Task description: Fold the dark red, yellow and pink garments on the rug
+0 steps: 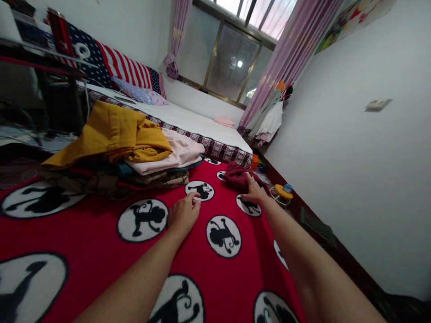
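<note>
My left hand [184,213] rests over a red blanket [215,278] printed with black monkey figures in white circles. Its fingers are loosely bent and a little apart, with nothing in them. Farther right, my right hand [255,192] reaches out with thumb and fingers spread, beside a crumpled maroon garment [235,176]. The fingertips overlap the garment's near edge; whether they touch it I cannot tell. To the left of my left hand lies a pile of clothes: mustard-yellow trousers [114,132] on top, then a folded pale pink garment [183,148], with darker patterned clothes [161,180] underneath.
Behind the blanket is a bed [198,121] with a white top and patterned side. A desk [40,54] with a red flask [62,33] stands at the left. Along the right wall, a dark ledge holds a yellow round object [283,192]. Clothes [271,121] hang beside the curtain.
</note>
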A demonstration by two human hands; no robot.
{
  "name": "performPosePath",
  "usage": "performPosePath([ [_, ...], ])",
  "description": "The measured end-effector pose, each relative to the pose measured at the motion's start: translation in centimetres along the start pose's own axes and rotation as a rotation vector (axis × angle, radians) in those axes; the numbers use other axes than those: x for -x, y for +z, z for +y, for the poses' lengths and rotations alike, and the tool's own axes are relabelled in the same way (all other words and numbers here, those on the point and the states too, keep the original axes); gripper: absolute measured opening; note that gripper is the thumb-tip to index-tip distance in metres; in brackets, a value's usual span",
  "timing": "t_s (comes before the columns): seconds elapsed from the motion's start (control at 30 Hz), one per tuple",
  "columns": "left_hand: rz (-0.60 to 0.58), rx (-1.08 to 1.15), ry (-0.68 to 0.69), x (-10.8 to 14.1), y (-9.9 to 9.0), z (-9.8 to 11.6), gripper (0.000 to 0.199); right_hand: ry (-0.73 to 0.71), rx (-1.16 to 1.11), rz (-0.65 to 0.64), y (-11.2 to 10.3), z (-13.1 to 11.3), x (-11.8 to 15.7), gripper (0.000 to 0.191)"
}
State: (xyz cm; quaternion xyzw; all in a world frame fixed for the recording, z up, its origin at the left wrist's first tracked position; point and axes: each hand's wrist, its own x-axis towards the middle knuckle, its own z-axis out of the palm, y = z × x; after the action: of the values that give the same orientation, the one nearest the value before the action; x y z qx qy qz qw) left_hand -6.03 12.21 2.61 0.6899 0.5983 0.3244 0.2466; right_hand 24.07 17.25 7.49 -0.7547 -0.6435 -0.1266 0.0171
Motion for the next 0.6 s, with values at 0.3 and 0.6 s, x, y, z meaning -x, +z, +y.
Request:
performPosePath([
  [0.3,0.018,-0.071,0.039,0.4,0.0,0.0,0.025,0.089,0.053,0.153,3.8,-3.3,1.0,0.068],
  [0.6,0.005,-0.076,0.040,0.4,0.0,0.0,0.024,0.171,-0.067,0.012,3.0,-2.6,-0.1,0.058],
])
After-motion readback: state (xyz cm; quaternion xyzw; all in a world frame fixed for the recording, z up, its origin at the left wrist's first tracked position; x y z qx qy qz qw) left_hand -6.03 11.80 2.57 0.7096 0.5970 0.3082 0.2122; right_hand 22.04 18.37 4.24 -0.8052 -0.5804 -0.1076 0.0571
